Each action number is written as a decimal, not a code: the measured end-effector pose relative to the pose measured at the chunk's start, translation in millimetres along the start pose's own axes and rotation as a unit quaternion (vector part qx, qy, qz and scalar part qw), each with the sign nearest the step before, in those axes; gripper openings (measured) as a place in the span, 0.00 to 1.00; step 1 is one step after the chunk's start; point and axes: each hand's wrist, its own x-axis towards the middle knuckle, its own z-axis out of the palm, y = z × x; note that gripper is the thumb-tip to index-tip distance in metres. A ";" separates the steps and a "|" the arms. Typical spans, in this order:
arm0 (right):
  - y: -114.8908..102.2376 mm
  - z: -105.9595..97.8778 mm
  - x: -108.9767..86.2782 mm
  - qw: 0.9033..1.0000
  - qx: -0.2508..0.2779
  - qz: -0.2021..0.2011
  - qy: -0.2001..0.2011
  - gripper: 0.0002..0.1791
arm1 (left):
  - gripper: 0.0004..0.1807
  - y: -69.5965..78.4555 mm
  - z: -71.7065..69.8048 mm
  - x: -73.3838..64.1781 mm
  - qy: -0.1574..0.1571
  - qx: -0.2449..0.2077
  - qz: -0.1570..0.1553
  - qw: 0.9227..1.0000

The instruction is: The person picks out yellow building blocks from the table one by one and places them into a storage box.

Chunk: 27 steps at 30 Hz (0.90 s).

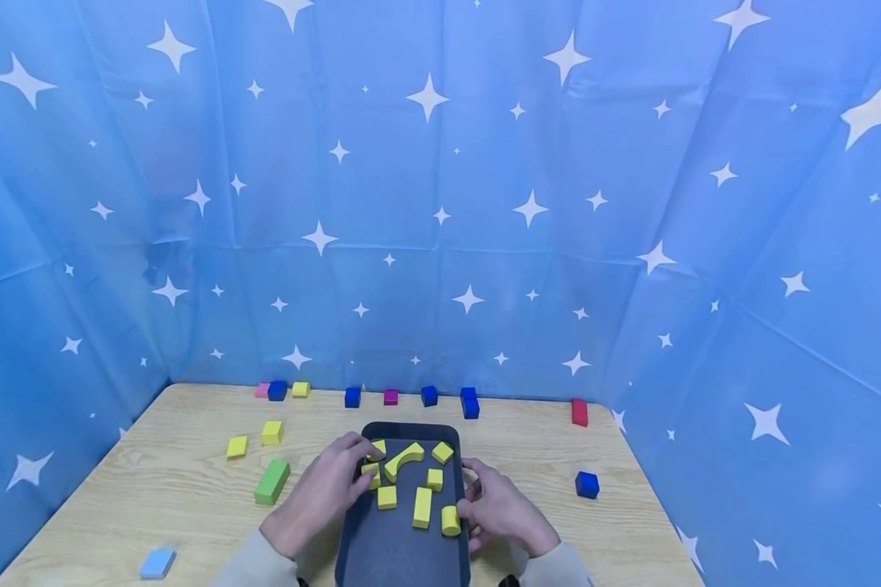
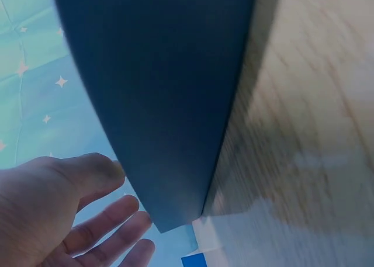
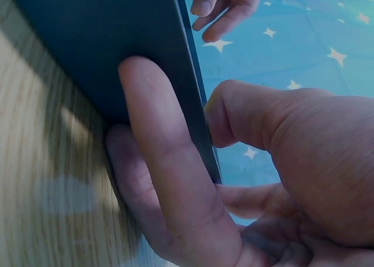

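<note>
A dark tray on the table holds several yellow blocks, among them an arch block, an oblong block and a cylinder. My right hand grips the tray's right side, its thumb over the rim and fingers against the outer wall. Over the left rim reaches my left hand, fingers loosely spread beside yellow blocks at the tray's far left; the head view does not show clearly whether they touch. In the left wrist view, the left hand appears beyond the tray wall.
Left of the tray lie a green block, two yellow blocks and a light blue block. Several blue, pink and yellow blocks line the table's back edge. A red block and a blue cube lie right. A starry curtain surrounds the table.
</note>
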 end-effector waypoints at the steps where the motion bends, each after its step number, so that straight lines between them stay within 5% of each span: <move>1: -0.2 0.0 0.2 1.000 0.000 -0.001 -0.001 0.49 | 0.11 -0.5 -0.9 0.4 0.003 0.004 -0.003 1.000; 12: -0.4 0.4 1.2 1.000 -0.011 -0.001 0.006 0.49 | 0.14 -13.2 -9.4 -1.2 0.020 0.014 -0.038 0.999; 27: -0.2 3.2 0.1 1.000 -0.006 -0.002 0.008 0.50 | 0.17 -42.6 -28.3 -4.4 0.064 0.034 -0.028 0.997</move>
